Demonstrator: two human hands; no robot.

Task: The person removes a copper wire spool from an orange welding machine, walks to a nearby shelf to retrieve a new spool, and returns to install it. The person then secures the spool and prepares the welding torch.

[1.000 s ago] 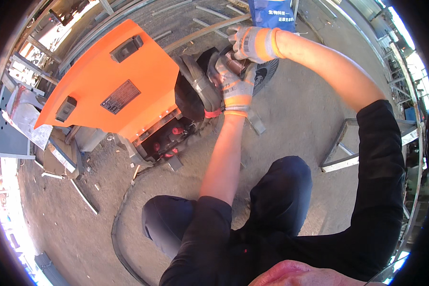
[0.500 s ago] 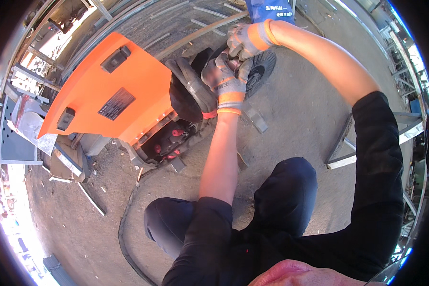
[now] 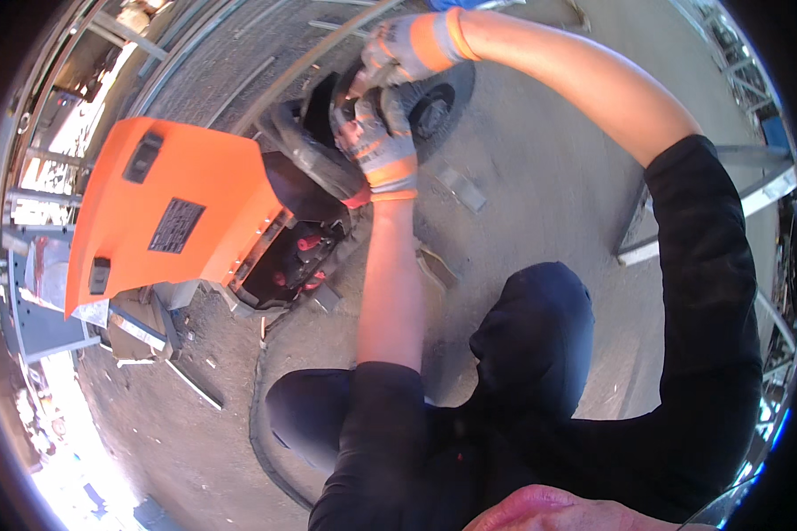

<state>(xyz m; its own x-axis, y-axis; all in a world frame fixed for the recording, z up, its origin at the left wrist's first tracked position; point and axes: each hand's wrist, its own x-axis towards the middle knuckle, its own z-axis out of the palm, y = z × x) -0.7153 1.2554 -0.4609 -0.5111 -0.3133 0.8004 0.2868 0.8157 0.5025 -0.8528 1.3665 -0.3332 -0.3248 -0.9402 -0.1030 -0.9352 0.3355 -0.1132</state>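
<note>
At twelve o'clock, the gloved left hand [image 3: 384, 146] is reaching up beside the orange machine, its fingers curling in a narrow bend at a dark part [image 3: 336, 104]; motion blur is hiding the fingertips, so I cannot tell whether they are closing on it or only touching it; the gloved right hand [image 3: 407, 51] is lying just above, also near twelve, its fingers bending down toward the left hand and the same part; I cannot tell what, if anything, it is gripping.

The dark part is sitting at about eleven o'clock, partly showing between the gloves; a thick bundle of black hoses [image 3: 303, 152] is curving just beside the left hand on its nine-o'clock side, with a red band [image 3: 357, 197] showing near the wrist; a black wheel [image 3: 436, 113] is standing just past twelve, partly behind the hands.

The machine's orange panel [image 3: 226, 173] is spreading out toward ten o'clock, bearing a dark plate [image 3: 177, 225] and two black fittings [image 3: 143, 157]; red-tipped parts [image 3: 308, 242] are showing in the opening at nine; a metal piece [image 3: 461, 190] is lying on the ground at one; a metal frame [image 3: 766, 192] is standing between two and three; a black cable [image 3: 254, 416] is bending along the ground at seven to eight.
</note>
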